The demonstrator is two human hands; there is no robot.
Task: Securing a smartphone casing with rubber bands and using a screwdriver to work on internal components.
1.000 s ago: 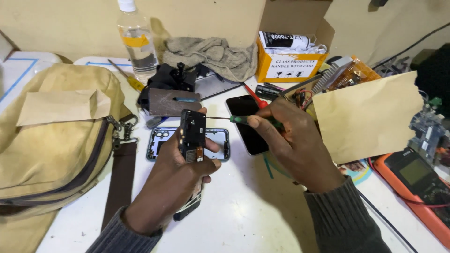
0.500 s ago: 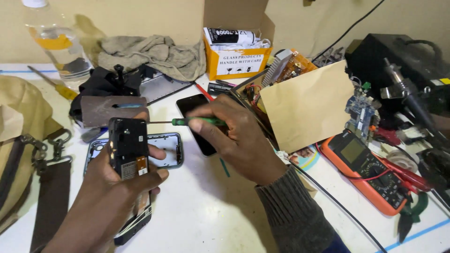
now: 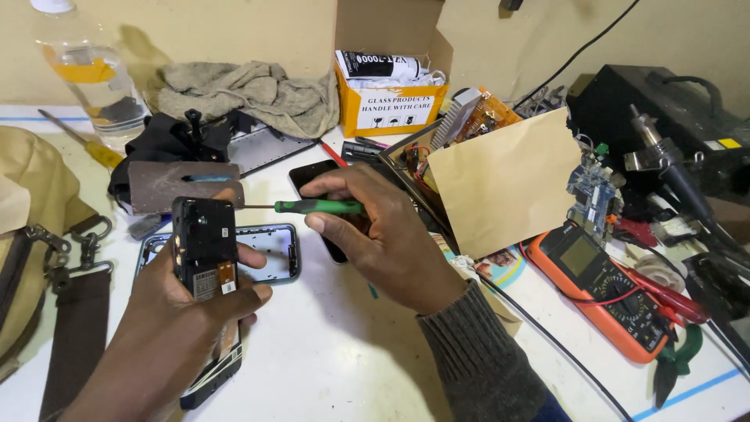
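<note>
My left hand (image 3: 183,312) holds a small black opened phone body (image 3: 205,244) upright, its inner side with a copper-coloured part facing me. My right hand (image 3: 375,234) grips a green-handled screwdriver (image 3: 316,206) whose thin tip points left and touches the upper right edge of the phone body. Under the phone body a phone frame (image 3: 273,252) lies flat on the white table (image 3: 328,367). A black phone screen (image 3: 312,176) lies behind my right hand, partly hidden by it. Another dark phone part (image 3: 215,375) shows below my left hand.
A tan bag (image 3: 27,234) with a brown strap lies at the left. A plastic bottle (image 3: 90,74), grey cloth (image 3: 250,94) and yellow carton (image 3: 391,101) stand at the back. A brown envelope (image 3: 508,180), orange multimeter (image 3: 605,289), circuit boards and cables crowd the right.
The view has swung to the right, showing more of the right side of the table. My left hand with the phone body sits lower and nearer. The screwdriver tip has reached the phone body.
</note>
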